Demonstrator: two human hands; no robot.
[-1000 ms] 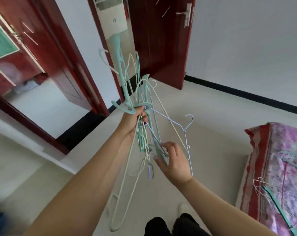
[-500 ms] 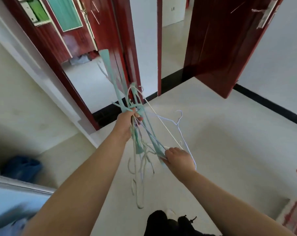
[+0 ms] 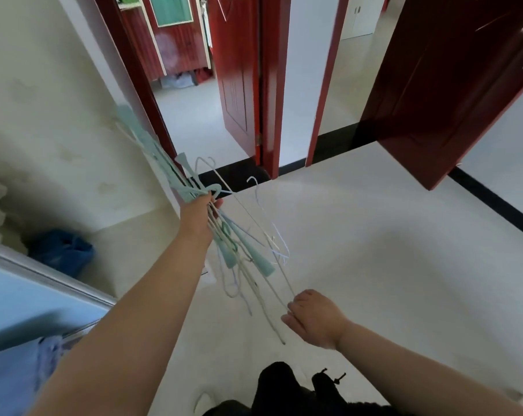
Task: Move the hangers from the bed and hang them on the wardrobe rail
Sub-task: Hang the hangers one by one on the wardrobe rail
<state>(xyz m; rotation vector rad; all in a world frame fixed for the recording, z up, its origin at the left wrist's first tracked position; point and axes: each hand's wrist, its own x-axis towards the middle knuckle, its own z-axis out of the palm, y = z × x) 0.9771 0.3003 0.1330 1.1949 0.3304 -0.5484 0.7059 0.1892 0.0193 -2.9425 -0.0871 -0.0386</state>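
- Head cam, nearest bit first: right hand (image 3: 315, 318) is low by the person's dark trousers (image 3: 279, 385), fingers curled at the trailing ends of a couple of thin wire hangers. Looks like a light pinch, but I can't tell for sure.
- Further out, left hand (image 3: 198, 213) has its fingers wrapped tight round the tangled bundle of hangers (image 3: 224, 235), mint plastic and pale wire, hooks sticking up past the fist.
- So the hangers are off the bed and carried in mid-air over the floor (image 3: 374, 250).
- At the left edge there's a metal rail (image 3: 50, 277) with a blue bag (image 3: 62, 253) behind, maybe the wardrobe. Nothing's hung yet, that whole part is left.
- Far end: red doors (image 3: 434, 85), open doorway.
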